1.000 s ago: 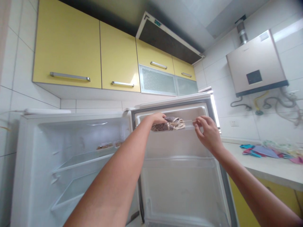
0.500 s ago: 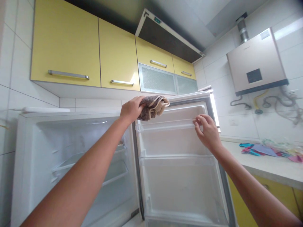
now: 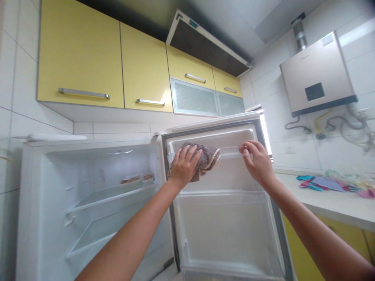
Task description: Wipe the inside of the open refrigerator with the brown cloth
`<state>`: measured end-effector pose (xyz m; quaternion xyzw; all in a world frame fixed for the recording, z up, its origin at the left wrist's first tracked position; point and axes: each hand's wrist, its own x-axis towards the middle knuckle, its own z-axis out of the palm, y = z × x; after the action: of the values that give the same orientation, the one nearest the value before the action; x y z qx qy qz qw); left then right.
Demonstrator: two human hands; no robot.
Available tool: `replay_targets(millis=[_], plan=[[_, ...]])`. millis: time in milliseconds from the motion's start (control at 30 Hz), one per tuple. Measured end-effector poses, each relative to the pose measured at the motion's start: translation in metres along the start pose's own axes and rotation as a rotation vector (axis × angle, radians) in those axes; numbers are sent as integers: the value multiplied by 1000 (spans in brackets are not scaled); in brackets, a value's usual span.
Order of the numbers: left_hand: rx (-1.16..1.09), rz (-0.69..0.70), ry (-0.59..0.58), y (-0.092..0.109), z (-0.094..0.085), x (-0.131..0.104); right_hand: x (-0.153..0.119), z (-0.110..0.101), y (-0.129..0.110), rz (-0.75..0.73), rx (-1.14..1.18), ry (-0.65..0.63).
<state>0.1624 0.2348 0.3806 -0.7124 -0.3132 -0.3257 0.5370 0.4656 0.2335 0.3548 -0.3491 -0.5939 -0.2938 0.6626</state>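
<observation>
My left hand (image 3: 185,166) is wrapped over a folded brown cloth (image 3: 208,157) with a pale edge. The cloth lies against the upper door shelf (image 3: 230,155) of the open fridge door (image 3: 222,230), at its hinge side. Toward the other end of that same clear shelf, my right hand (image 3: 258,160) pinches the rim between thumb and fingers. The fridge (image 3: 31,203) stands open on the left, and its glass shelves (image 3: 111,193) show behind my left forearm. Small brown items (image 3: 131,180) sit on the upper one.
Yellow wall cabinets (image 3: 82,54) and a tilted range hood (image 3: 205,47) hang above. A water heater (image 3: 318,78) with hoses is on the right wall. Below it, coloured cloths (image 3: 328,183) and clear plastic lie on the counter (image 3: 310,201).
My left hand has moved down and to the right with the cloth, from above the door shelf onto it. My right hand has stayed at the shelf rim.
</observation>
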Motion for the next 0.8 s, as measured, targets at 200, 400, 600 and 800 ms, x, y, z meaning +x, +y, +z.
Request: replay_targets(millis=[200, 400, 600, 800], plan=[[16, 121, 123, 54, 19, 39, -1, 0, 2, 15, 26, 19], [20, 324, 114, 87, 27, 69, 0, -5, 13, 29, 50, -20], [44, 388, 91, 59, 26, 45, -2, -8, 18, 10, 0, -53], [31, 270, 24, -14, 17, -20, -5, -10, 14, 11, -22, -57]])
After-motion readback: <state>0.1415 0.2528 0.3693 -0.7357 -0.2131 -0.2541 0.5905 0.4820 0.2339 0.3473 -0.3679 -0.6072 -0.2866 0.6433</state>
